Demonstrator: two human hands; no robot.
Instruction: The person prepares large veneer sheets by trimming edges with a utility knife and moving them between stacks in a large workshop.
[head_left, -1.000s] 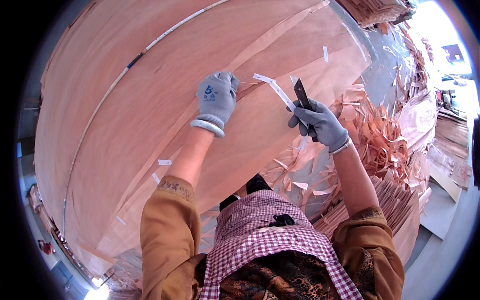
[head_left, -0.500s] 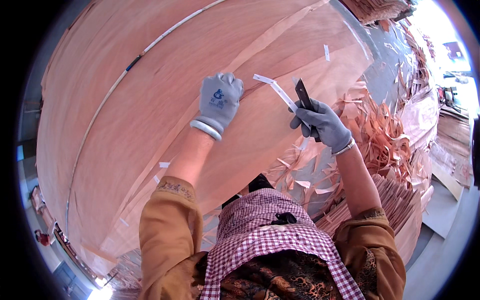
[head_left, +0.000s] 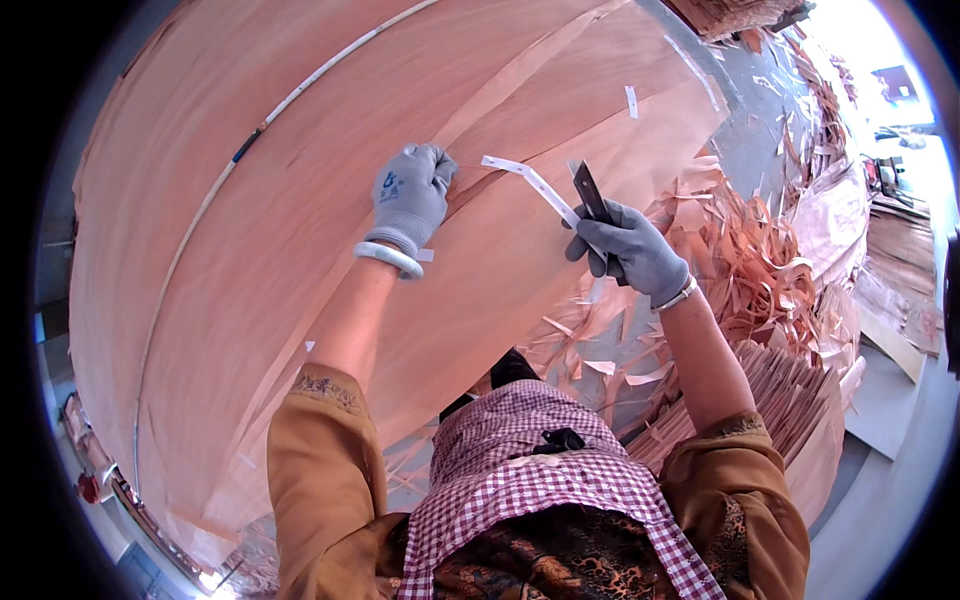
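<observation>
Over the sheet: left hand and right hand, both grey-gloved, apart, with the tape between them.
Left hand: fingers curled in and pressed together, back of the hand upward; whether anything is pinched in them, I cannot tell.
Right hand: closed around the knife and the tape together, near the sheet's edge.
Tape: white with small dark marks, rising from the right hand, bent partway, its free end pointing toward the left hand and just beside it.
Knife: black, tilted, its blade end up and pointing away from the body.
Sheet: broad, thin, reddish wood, with long seams running across it.
White pieces: one lies near the far right edge, another just beside the left wrist.
Rod: slim and pale with a dark band, lying along the sheet, left of the left hand.
Wrists: a pale bracelet on the left, a narrow band on the right.
Right side: curled scraps heaped beyond the right hand, a stack of thin wood below them.
Body: checked apron, brown sleeves.
</observation>
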